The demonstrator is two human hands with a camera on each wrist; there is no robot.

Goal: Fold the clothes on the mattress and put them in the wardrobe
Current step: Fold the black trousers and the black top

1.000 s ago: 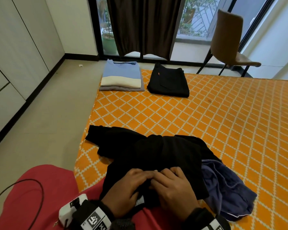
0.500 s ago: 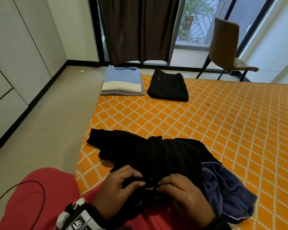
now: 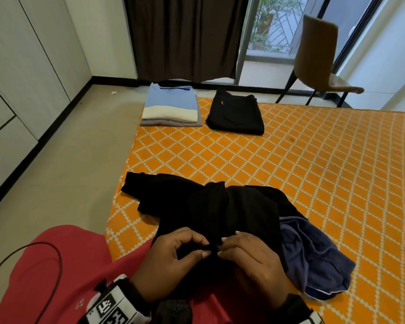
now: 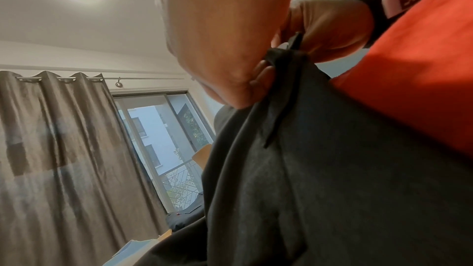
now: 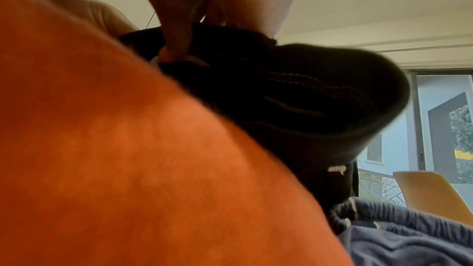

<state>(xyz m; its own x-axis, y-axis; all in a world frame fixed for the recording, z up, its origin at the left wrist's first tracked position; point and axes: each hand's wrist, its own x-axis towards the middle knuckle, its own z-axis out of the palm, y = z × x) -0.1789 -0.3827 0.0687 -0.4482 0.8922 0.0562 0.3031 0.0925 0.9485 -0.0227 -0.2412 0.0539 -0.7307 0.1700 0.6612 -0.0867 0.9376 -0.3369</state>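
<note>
**Both hands working the near edge of the black garment**

Nearest us, our left hand [image 3: 173,258] and right hand [image 3: 250,260] meet over our red-clad lap, fingers curled and pinching the near edge of the crumpled black fabric garment [image 3: 220,206]. Left wrist view shows a thin black strip [image 4: 281,96] hanging at the pinch, maybe a drawstring or zip line; can't tell which. We judge the step as sorting out or fastening this edge before folding; the fold proper is not yet begun. Next move likely calls for spreading the garment flat on the orange diamond-patterned mattress [image 3: 313,183].

The garment lies bunched from our lap onto the mattress's near-left part. Its long axis runs roughly left-right, one limb of it pointing left toward the mattress edge. A rumpled navy blue cloth piece [image 3: 313,253] touches its right side, unfolded.

Far end: folded light-blue-and-cream stack [image 3: 171,106] and folded black trousers [image 3: 236,113] side by side. White wardrobe doors [image 3: 21,78] on the left.
</note>
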